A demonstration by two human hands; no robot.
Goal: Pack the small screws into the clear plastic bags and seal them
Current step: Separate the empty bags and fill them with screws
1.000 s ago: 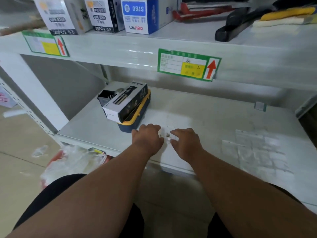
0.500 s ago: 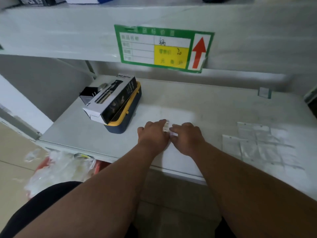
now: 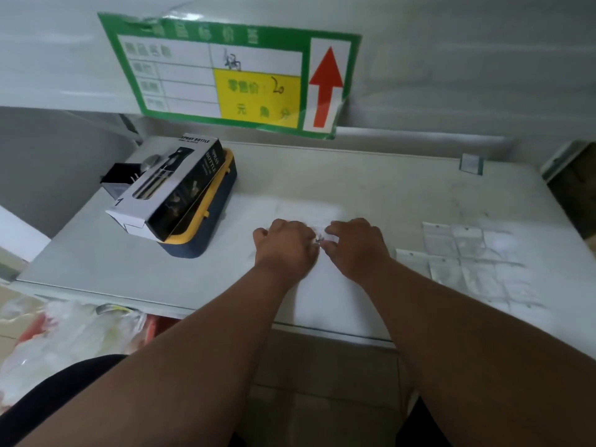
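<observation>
Both hands lay knuckles-up on the white shelf (image 3: 371, 188), near its front edge, side by side and almost touching. The left hand (image 3: 285, 248) and the right hand (image 3: 354, 246) each had the fingers curled under, tips turned toward the gap between them. In that gap sat a small clear plastic bag (image 3: 322, 232), its top edge showing just beyond the knuckles. Both hands were closed on it from either side. A tiny dark cluster, apparently the small screws (image 3: 319, 241), showed at the spot where the fingertips met; too small to count. The bag's seal could not be made out.

To the right, well apart from the hands, a flat spread of clear bags (image 3: 471, 256) lay in overlapping rows on the shelf.

Far left on the shelf sat a navy case with a yellow rim (image 3: 206, 227), and a black-and-white box marked SPRAY BOTTLE (image 3: 171, 188) rested tilted on top of it.

A green price label (image 3: 225, 79) with a yellow panel and a red up-arrow hung on the shelf edge above.

Below the shelf at near left lay crumpled plastic wrap (image 3: 71, 333).
</observation>
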